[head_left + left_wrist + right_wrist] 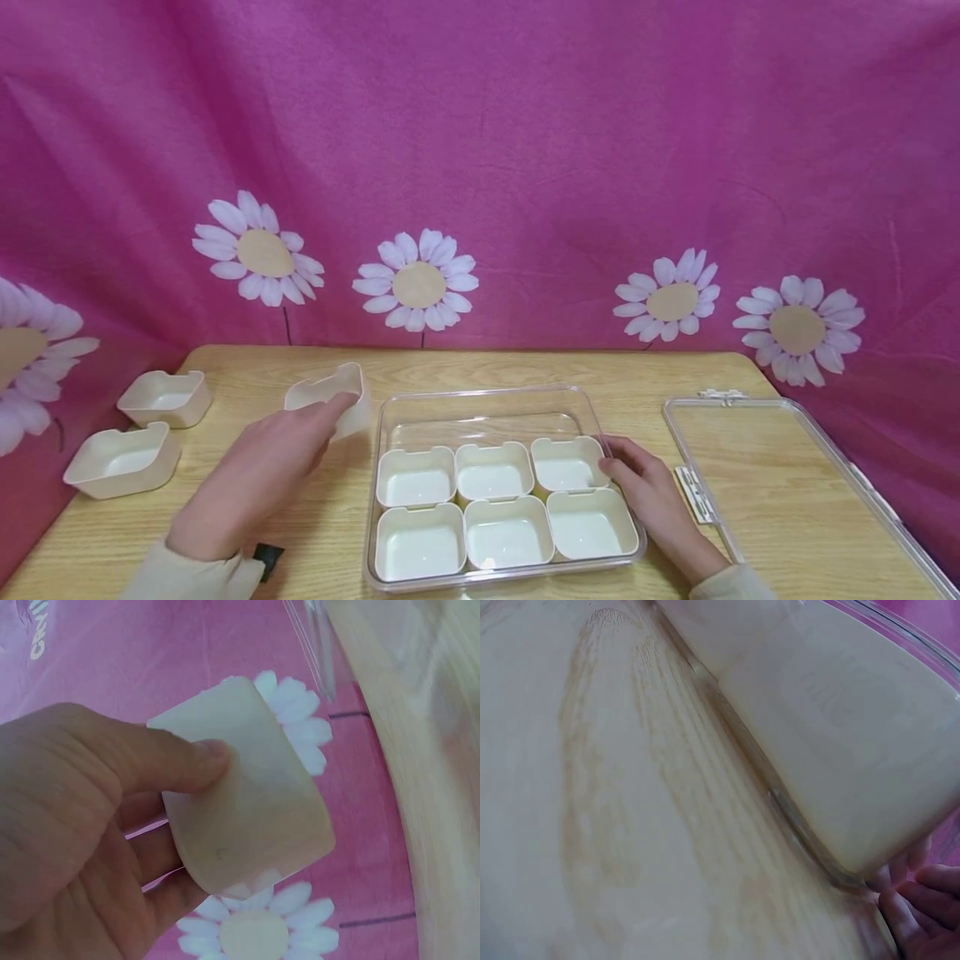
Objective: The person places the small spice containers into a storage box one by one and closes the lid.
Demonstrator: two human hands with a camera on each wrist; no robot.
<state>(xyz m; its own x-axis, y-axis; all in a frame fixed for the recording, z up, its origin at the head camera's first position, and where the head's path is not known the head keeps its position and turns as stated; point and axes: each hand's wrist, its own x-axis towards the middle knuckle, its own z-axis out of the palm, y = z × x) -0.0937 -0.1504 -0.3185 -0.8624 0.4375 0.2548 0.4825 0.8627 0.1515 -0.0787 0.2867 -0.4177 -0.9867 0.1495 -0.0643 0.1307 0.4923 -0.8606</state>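
My left hand point(270, 467) holds a small cream plastic bin point(356, 410) tilted above the table, left of a clear plastic box point(480, 391). In the left wrist view the thumb lies across one side of that bin point(262, 810), and the other fingers are behind it. Two rows of cream bins sit inside the clear box, three to a row, all looking hollow and unfilled from above. With the thumb at its rim, my right hand point(652, 496) grips the box's right wall. The right wrist view catches only part of those fingers point(934, 907).
Two more cream bins point(167, 398) stand on the wooden table point(322, 533) at the left. A clear lid point(798, 467) with white latches lies on the right. Behind the table hangs a pink cloth point(525, 167) with white daisies.
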